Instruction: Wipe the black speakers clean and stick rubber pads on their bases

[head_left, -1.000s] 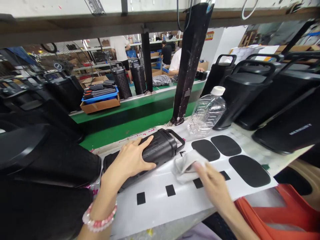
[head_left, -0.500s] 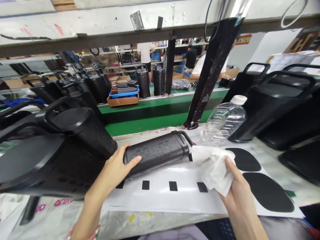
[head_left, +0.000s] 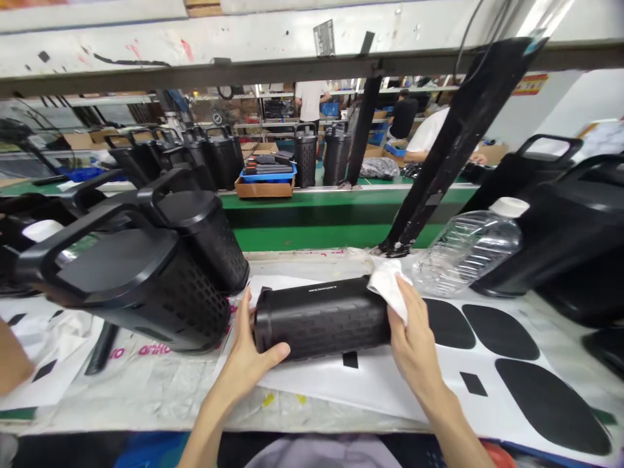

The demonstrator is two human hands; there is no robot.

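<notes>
A black speaker-like case (head_left: 326, 318) lies on its side over a white sheet (head_left: 385, 393), small white lettering along its upper side. At its left end, my left hand (head_left: 253, 354) grips it, thumb across the front and fingers behind. My right hand (head_left: 412, 325) pinches a crumpled white cloth (head_left: 390, 283) against the case's right end. The cloth and hand cover that end. Flat black rounded pieces (head_left: 550, 403) and small black squares (head_left: 472, 383) lie on the sheet to the right.
Upright black cases (head_left: 131, 279) with handles crowd the left, and more (head_left: 580, 227) stand at right. A clear plastic bottle (head_left: 472, 247) leans behind the sheet. A slanted black post (head_left: 448, 143) rises beyond. People work in the background; part of another hand (head_left: 12, 357) shows at far left.
The case has been turned, so its lettering shows and its handle no longer shows at the right. My right hand has brought the cloth leftward onto the case. The view has shifted left.
</notes>
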